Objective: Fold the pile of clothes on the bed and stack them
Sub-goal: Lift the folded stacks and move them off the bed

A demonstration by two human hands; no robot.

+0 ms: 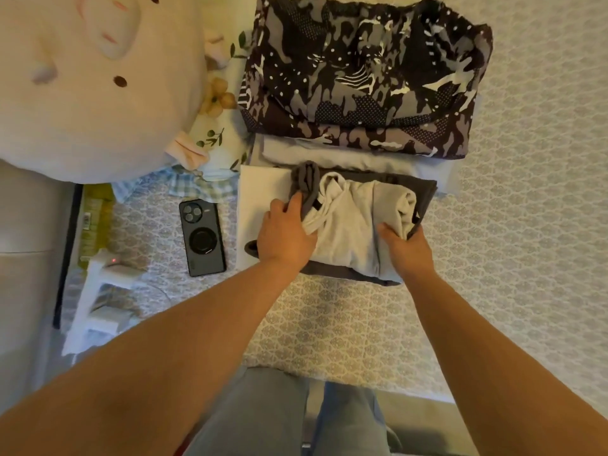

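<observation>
Stack: camo garment (pixel 362 74) folded, far on bed (pixel 526 225) | In hand: grey-and-white garment (pixel 348 225) near edge, part-folded | left hand (pixel 284 238) fingers curled, gripping its left side; right hand (pixel 406 246) pinching right fold | Left: finish fold, stack.

Warm light falls on a patterned bedspread (pixel 526 225) beside pale floor (pixel 19 291).

Both bare forearms reach forward from the near edge of the bed, converging slightly. The left hand (pixel 285 236) lies palm down, fingers spread and curled at the tips into cloth. The right hand (pixel 405 246), just beside it, has its fingers curled in a grip on a fold.
</observation>
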